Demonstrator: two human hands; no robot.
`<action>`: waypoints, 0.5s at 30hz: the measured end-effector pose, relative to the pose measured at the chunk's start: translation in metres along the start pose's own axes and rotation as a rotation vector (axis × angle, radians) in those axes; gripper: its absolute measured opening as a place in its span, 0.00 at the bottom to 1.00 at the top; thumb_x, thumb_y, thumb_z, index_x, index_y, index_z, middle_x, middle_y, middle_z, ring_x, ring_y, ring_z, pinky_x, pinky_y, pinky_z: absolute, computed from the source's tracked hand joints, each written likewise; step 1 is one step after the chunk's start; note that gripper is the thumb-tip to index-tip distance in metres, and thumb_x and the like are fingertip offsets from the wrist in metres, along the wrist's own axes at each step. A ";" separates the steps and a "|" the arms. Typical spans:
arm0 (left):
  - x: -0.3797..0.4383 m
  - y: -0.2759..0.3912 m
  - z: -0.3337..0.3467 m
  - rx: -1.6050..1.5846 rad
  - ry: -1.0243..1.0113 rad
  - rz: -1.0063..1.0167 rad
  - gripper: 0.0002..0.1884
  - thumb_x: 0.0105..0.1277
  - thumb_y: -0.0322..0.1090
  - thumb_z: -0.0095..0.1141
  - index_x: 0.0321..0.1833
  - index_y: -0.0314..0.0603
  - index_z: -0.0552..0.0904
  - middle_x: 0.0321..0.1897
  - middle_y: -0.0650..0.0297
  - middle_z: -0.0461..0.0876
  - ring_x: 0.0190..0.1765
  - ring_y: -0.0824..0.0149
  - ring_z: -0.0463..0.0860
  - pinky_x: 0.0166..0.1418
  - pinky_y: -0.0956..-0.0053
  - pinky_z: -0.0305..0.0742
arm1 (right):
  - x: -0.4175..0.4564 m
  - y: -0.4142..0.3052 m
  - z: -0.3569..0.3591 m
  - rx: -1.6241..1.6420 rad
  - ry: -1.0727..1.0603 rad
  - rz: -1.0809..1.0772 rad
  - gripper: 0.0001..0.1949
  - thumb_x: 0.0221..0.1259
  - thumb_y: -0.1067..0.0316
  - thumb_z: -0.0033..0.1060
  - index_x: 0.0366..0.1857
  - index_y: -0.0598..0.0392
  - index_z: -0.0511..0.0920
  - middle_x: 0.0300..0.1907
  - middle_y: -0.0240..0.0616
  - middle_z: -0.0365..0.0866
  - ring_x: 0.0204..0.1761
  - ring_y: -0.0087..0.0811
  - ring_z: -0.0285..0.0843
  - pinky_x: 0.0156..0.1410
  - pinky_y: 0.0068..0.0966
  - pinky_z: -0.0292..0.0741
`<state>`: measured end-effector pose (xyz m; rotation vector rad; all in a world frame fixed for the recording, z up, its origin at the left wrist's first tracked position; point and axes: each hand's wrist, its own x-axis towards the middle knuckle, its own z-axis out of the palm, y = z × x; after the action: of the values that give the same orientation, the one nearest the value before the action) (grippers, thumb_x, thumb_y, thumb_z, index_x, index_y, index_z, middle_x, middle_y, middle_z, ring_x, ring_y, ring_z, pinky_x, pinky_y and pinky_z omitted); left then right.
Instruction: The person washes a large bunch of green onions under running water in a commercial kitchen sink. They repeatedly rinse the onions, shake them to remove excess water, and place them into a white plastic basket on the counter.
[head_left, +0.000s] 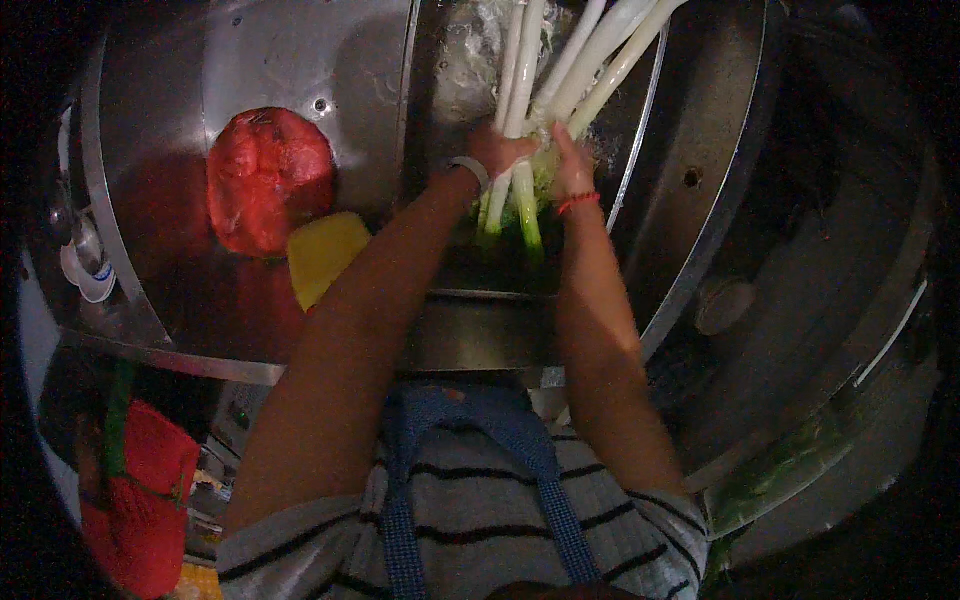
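Observation:
Several long white Welsh onion stalks (526, 82) with green lower ends lean over the metal sink basin (487, 294). My left hand (504, 152), with a pale band at the wrist, grips two of the stalks on the left. Close beside it, my right hand (574, 163), wearing a red bracelet, closes around the right-hand stalks (600, 64), its thumb pointing up; its other fingers are mostly hidden. Rippling water (469, 64) fills the basin behind and between the stalks. The stalks' far ends run out of the top of the picture.
Left of the basin, a red plastic-looking bundle (270, 180) rests on the stainless steel surface (300, 45), touching a flat yellow piece (326, 255). Spoons (88, 247) lie at the far left. A metal ledge (690, 127) borders the right. Below left hangs a red bag (150, 495).

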<state>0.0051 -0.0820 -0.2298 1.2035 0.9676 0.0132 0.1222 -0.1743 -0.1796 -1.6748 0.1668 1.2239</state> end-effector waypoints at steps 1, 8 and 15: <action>-0.011 0.015 0.001 -0.027 -0.015 0.024 0.24 0.49 0.47 0.65 0.44 0.36 0.80 0.38 0.55 0.82 0.41 0.63 0.81 0.48 0.70 0.73 | 0.006 -0.009 0.000 -0.025 0.027 -0.047 0.27 0.54 0.51 0.63 0.52 0.59 0.71 0.45 0.36 0.76 0.45 0.30 0.73 0.50 0.26 0.71; -0.045 0.071 -0.025 -0.067 -0.200 0.123 0.28 0.51 0.45 0.63 0.51 0.34 0.74 0.41 0.53 0.80 0.45 0.59 0.79 0.53 0.67 0.71 | -0.029 -0.048 -0.006 -0.316 0.024 -0.281 0.25 0.56 0.52 0.62 0.50 0.60 0.72 0.47 0.41 0.78 0.45 0.31 0.76 0.51 0.26 0.72; -0.008 0.057 -0.028 0.253 0.220 0.219 0.35 0.50 0.44 0.65 0.58 0.33 0.65 0.49 0.46 0.75 0.50 0.50 0.77 0.55 0.61 0.71 | 0.012 -0.005 -0.007 -0.324 -0.010 -0.439 0.27 0.55 0.63 0.63 0.56 0.57 0.61 0.49 0.41 0.72 0.48 0.35 0.72 0.54 0.31 0.72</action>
<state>0.0088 -0.0409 -0.1808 1.5622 1.0454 0.2053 0.1356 -0.1727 -0.1861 -1.8538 -0.4082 0.9574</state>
